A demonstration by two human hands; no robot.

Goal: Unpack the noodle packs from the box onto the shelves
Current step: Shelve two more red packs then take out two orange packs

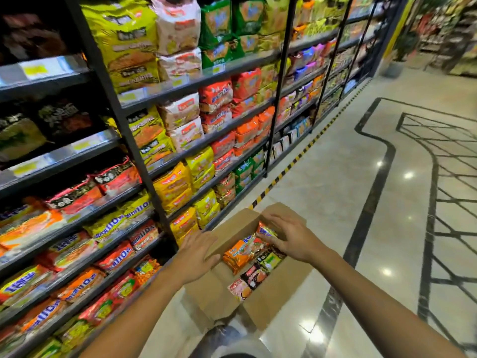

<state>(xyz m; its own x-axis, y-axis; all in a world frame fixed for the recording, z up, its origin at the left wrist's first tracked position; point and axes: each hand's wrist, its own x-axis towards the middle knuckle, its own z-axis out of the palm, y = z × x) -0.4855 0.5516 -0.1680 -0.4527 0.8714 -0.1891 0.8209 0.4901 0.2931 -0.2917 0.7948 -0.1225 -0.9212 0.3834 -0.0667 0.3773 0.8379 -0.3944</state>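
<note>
**Both hands at the open box in the noodle aisle**

A cardboard box sits open on the polished floor beside dark shelves crammed with noodle packs. The left hand lies flat, palm down, on the box's left flap. The right hand reaches inside, fingers curled round a small orange noodle pack at the far end. More packs lie beneath: orange, green, black, pink.

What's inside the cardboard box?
The cardboard box holds noodle packs: a big orange pack, a green one, a dark one and a pink one. The right hand grips another orange pack. Anything underneath is hidden.
</note>
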